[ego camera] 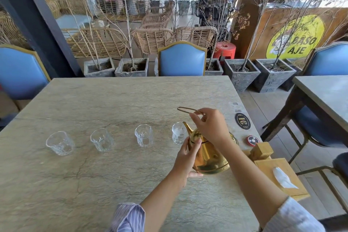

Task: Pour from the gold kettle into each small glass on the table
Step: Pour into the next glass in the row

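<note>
Our left hand (pixel 185 153) steadies the gold kettle (pixel 209 156) while our right hand (pixel 211 126) pinches its handle (pixel 185 109). We could overshoot the nearest glass (pixel 178 133) if that loose handle swings.

gold kettle (pixel 209 154) tilted, spout at rightmost glass (pixel 178 135)

We see bright, even daylight coming from the open terrace behind the table (pixel 113 100), where the background washes out white. Shadows stay soft. The gold kettle (pixel 209 156) shows glare. Wide-angle distortion bends the edges; detail is slightly soft.
</note>
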